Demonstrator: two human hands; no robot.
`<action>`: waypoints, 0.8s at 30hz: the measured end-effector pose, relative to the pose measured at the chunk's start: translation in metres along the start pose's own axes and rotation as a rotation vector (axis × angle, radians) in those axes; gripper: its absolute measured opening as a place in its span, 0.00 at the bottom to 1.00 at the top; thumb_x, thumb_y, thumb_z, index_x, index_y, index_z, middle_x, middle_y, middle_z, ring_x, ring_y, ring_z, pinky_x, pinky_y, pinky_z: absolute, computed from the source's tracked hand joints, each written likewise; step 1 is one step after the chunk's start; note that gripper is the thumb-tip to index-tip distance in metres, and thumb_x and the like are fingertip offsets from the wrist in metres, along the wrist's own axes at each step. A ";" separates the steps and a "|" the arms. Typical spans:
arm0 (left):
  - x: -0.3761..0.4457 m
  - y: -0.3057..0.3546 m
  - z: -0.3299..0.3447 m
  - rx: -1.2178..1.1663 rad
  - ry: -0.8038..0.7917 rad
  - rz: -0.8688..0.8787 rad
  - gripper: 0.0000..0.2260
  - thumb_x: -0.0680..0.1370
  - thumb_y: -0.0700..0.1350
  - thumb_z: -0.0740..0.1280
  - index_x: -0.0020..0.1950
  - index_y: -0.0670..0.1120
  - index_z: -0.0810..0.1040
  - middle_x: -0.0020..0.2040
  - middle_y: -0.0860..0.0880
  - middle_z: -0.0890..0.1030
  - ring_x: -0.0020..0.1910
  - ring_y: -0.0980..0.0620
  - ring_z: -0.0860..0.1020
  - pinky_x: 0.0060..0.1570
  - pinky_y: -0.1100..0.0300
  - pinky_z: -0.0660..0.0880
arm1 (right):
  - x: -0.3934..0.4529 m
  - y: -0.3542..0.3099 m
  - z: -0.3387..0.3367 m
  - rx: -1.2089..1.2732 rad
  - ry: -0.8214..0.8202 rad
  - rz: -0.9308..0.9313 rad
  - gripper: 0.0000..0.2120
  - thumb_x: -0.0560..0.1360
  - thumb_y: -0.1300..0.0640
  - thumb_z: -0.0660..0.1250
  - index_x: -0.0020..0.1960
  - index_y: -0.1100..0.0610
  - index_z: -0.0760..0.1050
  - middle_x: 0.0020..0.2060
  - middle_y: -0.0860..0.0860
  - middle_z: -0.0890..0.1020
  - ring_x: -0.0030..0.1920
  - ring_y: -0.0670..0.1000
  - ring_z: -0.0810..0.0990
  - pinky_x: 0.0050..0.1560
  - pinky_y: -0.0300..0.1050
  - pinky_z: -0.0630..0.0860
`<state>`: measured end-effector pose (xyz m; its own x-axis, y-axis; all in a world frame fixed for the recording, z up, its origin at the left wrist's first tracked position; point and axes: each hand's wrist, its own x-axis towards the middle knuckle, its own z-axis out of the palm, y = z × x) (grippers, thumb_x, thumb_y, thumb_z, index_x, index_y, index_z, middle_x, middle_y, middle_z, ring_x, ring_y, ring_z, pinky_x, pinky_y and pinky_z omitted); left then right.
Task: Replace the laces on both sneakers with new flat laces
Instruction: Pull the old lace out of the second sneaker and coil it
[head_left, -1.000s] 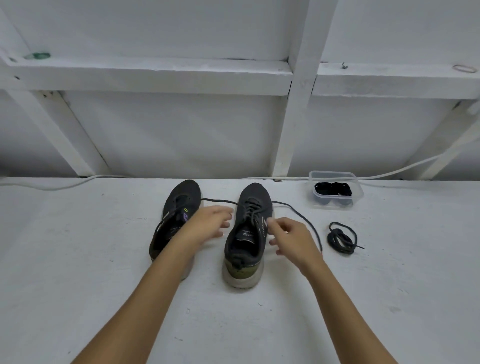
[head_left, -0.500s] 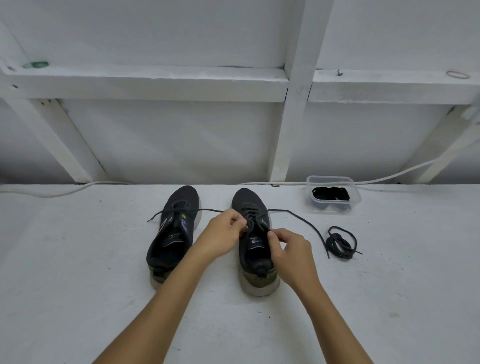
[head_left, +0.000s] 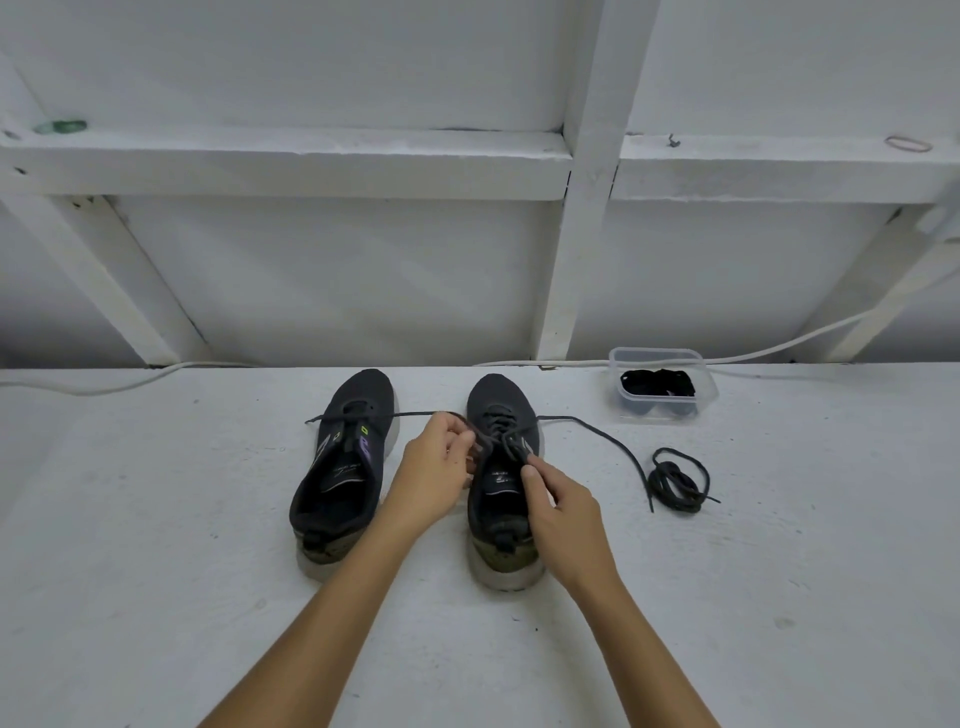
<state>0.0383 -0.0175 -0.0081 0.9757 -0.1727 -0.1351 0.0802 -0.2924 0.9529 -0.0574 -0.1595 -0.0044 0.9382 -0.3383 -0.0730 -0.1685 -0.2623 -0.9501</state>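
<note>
Two dark sneakers are set side by side on the white table (head_left: 156, 597), toes pointing far, heels near. The left sneaker (head_left: 345, 467) is seen without lacing through its eyelets. The right sneaker (head_left: 501, 483) is partly laced with a dark lace (head_left: 597, 436).

The lace is pinched by the left hand (head_left: 436, 473) at the left side of the right sneaker's eyelets, fingers curled around it. Another part of the lace, over the tongue, is pinched between thumb and fingers of the right hand (head_left: 563, 512).

One free end of the lace is laid leftward across the toe area of the left sneaker; the other is trailed rightward and near over the table, ending just beside a coiled dark lace (head_left: 678, 480) lying loose on the table.

A clear plastic container (head_left: 662, 384) with dark laces inside is placed far right, near the wall. A white cable (head_left: 104, 382) is run along the table's far edge.
</note>
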 end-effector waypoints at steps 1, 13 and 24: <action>-0.002 -0.001 0.000 -0.052 -0.012 -0.025 0.03 0.83 0.45 0.64 0.51 0.48 0.77 0.47 0.49 0.84 0.45 0.54 0.84 0.46 0.56 0.83 | 0.001 0.002 0.000 0.011 0.004 0.002 0.12 0.84 0.53 0.62 0.56 0.38 0.80 0.45 0.29 0.83 0.48 0.32 0.80 0.43 0.24 0.72; 0.001 0.002 -0.015 -0.119 -0.172 -0.207 0.06 0.81 0.49 0.67 0.51 0.49 0.82 0.49 0.53 0.86 0.48 0.56 0.84 0.48 0.57 0.80 | -0.002 0.002 0.003 0.056 0.013 0.034 0.15 0.84 0.54 0.61 0.53 0.33 0.78 0.47 0.28 0.83 0.52 0.30 0.79 0.46 0.22 0.71; 0.000 0.008 -0.023 -0.046 -0.139 -0.255 0.08 0.81 0.50 0.66 0.51 0.47 0.81 0.49 0.51 0.84 0.46 0.55 0.83 0.46 0.56 0.83 | 0.000 0.011 0.003 0.074 0.009 0.044 0.14 0.84 0.53 0.61 0.65 0.47 0.81 0.57 0.40 0.84 0.56 0.34 0.80 0.49 0.24 0.73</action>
<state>0.0438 0.0015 0.0054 0.8860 -0.2271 -0.4044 0.3311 -0.3008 0.8944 -0.0580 -0.1595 -0.0160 0.9275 -0.3564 -0.1128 -0.1866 -0.1799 -0.9658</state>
